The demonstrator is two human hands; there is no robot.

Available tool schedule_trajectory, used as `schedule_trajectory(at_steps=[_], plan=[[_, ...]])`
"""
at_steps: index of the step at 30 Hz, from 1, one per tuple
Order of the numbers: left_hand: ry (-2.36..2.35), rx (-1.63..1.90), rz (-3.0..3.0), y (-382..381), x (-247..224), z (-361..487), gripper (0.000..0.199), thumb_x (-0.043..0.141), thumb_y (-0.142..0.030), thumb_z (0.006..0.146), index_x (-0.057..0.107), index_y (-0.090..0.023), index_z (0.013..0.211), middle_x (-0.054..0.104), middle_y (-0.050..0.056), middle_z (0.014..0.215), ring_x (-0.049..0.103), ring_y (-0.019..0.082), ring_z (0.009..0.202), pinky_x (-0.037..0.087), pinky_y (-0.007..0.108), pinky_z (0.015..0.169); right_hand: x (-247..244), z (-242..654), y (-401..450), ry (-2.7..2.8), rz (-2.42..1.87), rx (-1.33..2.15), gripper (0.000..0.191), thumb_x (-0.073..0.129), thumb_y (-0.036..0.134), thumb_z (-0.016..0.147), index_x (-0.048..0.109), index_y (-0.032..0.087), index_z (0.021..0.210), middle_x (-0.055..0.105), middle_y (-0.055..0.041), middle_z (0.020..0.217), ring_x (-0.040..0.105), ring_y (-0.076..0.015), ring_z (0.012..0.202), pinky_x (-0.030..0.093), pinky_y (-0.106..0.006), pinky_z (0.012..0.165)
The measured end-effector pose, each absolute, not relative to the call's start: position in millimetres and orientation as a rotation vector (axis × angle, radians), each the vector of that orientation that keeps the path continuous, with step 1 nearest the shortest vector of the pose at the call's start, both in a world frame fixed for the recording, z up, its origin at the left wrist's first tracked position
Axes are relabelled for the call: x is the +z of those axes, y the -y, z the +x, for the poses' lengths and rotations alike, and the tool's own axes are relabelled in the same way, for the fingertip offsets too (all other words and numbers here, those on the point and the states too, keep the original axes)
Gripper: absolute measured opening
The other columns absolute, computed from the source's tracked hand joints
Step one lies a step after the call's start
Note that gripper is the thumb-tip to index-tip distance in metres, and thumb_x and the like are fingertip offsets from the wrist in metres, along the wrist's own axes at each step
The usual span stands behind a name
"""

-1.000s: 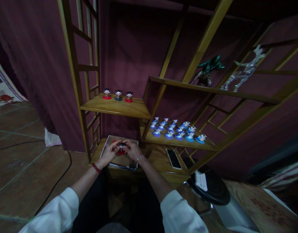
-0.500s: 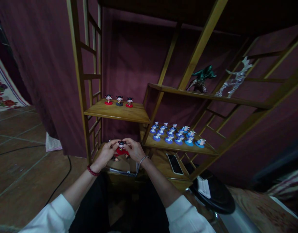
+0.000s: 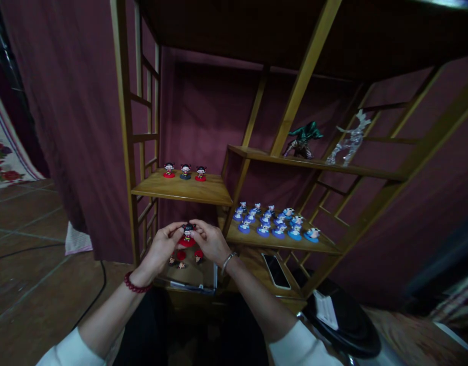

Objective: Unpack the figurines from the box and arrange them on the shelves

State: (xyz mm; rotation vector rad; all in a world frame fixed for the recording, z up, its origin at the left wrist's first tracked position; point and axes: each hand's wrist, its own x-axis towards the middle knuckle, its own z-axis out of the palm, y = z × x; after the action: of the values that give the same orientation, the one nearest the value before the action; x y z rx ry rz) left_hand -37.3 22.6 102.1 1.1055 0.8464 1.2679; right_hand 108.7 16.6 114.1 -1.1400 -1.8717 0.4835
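A black-haired figurine on a red base (image 3: pixel 187 234) is held upright between both hands, above an open box (image 3: pixel 195 272). My left hand (image 3: pixel 162 250) grips its left side with thumb and fingers. On the other side, my right hand (image 3: pixel 211 244) pinches it the same way. Inside the box, below the hands, lie several small figure parts (image 3: pixel 181 265) and red pieces (image 3: pixel 198 254). Three similar figurines (image 3: pixel 185 172) stand in a row on the upper left shelf (image 3: pixel 180 189), two on red bases and the middle one on a dark base.
Several blue and purple figurines (image 3: pixel 263 229) fill the lower right shelf (image 3: pixel 234 235). Above them stand a green statue (image 3: pixel 304 140) and a clear statue (image 3: pixel 350 138). A phone (image 3: pixel 276 271) lies on the bottom board. A round black stool-like object (image 3: pixel 346 320) is at the lower right.
The view has shifted, so the shelves sit lower in the picture. Both hands still hold the figurine, which appears slightly raised from the box, and more of the box's contents shows.
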Motion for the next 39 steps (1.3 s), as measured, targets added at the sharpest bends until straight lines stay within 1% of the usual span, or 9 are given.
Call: schedule_trajectory(at_steps=[5,8,12,16,20,23,27,33,39], plan=[[-0.85,1.29,1.129,-16,124,-38,0.041,0.07,-0.035,0.059,0.063,-0.012,0.094,0.068,0.004,0.08,0.061,0.012,0.06,0.051,0.021,0.051,134,109,-9,1.914,-1.129,0.416,0.036,0.055,0.024,0.077,0.055,0.02,0.113,0.065,-0.0029,0.091,0.06,-0.01,0.068,0.052,-0.024,0.066],[-0.842,1.312,1.12,-13,136,-39,0.043,0.072,-0.036,0.057,0.064,-0.013,0.092,0.068,0.004,0.082,0.062,0.013,0.063,0.052,0.022,0.054,145,110,-4,1.94,-1.112,0.45,0.046,0.058,0.025,0.074,0.051,0.02,0.119,0.064,-0.0028,0.093,0.06,-0.0094,0.068,0.052,-0.024,0.066],[-0.812,1.347,1.136,-11,147,-38,0.043,0.072,-0.036,0.056,0.065,-0.013,0.091,0.068,0.004,0.083,0.062,0.014,0.066,0.054,0.025,0.058,154,111,-3,1.955,-1.097,0.436,0.055,0.062,0.028,0.072,0.046,0.022,0.124,0.063,-0.003,0.098,0.061,-0.0112,0.075,0.053,-0.026,0.071],[-0.768,1.371,1.161,-10,156,-37,0.042,0.071,-0.036,0.058,0.064,-0.013,0.092,0.068,0.005,0.085,0.062,0.014,0.069,0.054,0.026,0.06,163,112,-2,1.94,-1.071,0.407,0.057,0.061,0.03,0.072,0.044,0.024,0.126,0.062,-0.0038,0.105,0.062,-0.0136,0.082,0.054,-0.029,0.074],[-0.728,1.387,1.152,-11,163,-36,0.041,0.072,-0.036,0.058,0.064,-0.012,0.092,0.068,0.005,0.084,0.062,0.014,0.067,0.054,0.027,0.061,173,112,-1,1.951,-0.981,0.482,0.062,0.062,0.028,0.072,0.039,0.025,0.13,0.06,-0.0038,0.11,0.061,-0.0153,0.091,0.054,-0.031,0.078],[-0.707,1.393,1.159,-11,168,-37,0.041,0.072,-0.034,0.058,0.064,-0.012,0.091,0.068,0.006,0.084,0.062,0.014,0.067,0.053,0.027,0.063,178,112,-1,1.948,-0.946,0.551,0.066,0.063,0.027,0.071,0.037,0.024,0.131,0.06,-0.0045,0.111,0.061,-0.0162,0.093,0.055,-0.032,0.08],[-0.701,1.396,1.206,-10,172,-39,0.039,0.07,-0.032,0.061,0.062,-0.012,0.093,0.067,0.007,0.09,0.062,0.014,0.073,0.052,0.028,0.068,182,112,-2,1.922,-0.914,0.55,0.065,0.064,0.026,0.071,0.039,0.023,0.13,0.061,-0.0051,0.109,0.06,-0.0176,0.096,0.053,-0.035,0.084],[-0.71,1.4,1.306,-7,176,-42,0.038,0.068,-0.024,0.062,0.061,-0.012,0.097,0.065,0.009,0.102,0.06,0.019,0.092,0.047,0.033,0.086,188,110,-5,1.874,-0.899,0.552,0.061,0.064,0.028,0.071,0.042,0.023,0.128,0.062,-0.0059,0.107,0.061,-0.0179,0.095,0.052,-0.035,0.085],[-0.633,1.38,1.305,-11,175,-43,0.039,0.068,-0.022,0.062,0.058,-0.013,0.099,0.064,0.008,0.105,0.059,0.02,0.098,0.044,0.036,0.091,191,108,-10,1.866,-0.894,0.579,0.045,0.057,0.028,0.077,0.047,0.023,0.121,0.063,-0.0044,0.104,0.062,-0.0159,0.094,0.053,-0.032,0.083]])
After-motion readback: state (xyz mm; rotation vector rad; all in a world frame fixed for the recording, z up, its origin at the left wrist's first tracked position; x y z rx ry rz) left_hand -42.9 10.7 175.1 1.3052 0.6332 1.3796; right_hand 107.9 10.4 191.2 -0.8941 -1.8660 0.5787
